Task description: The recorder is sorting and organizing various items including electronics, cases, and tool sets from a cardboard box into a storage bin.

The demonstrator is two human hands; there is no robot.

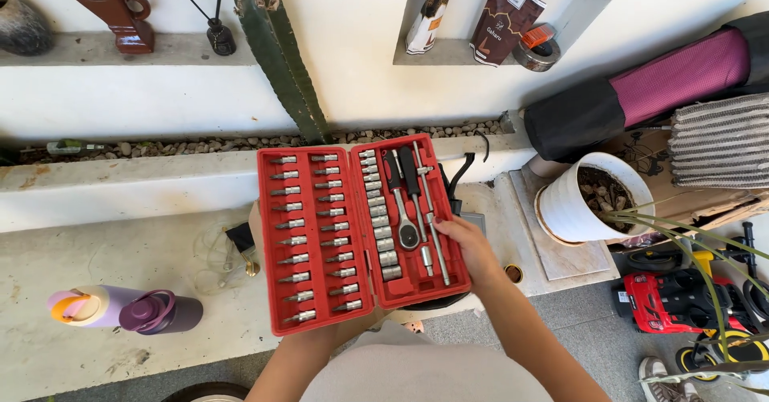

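Observation:
An open red tool case (360,286) lies in front of me, its left half lined with rows of silver bits (314,236) and its right half holding sockets, a ratchet handle (404,210) and extension bars (432,218). My right hand (469,246) rests on the right half, fingertips on the silver extension bars near the case's right edge. My left hand is hidden under the case's lower left corner; only its forearm (292,366) shows.
A purple bottle (128,309) with an orange-topped cap lies on the concrete ledge at left. A white pot (573,210) with soil stands at right, a red toy car (673,302) below it. A cactus (284,62) leans on the wall behind.

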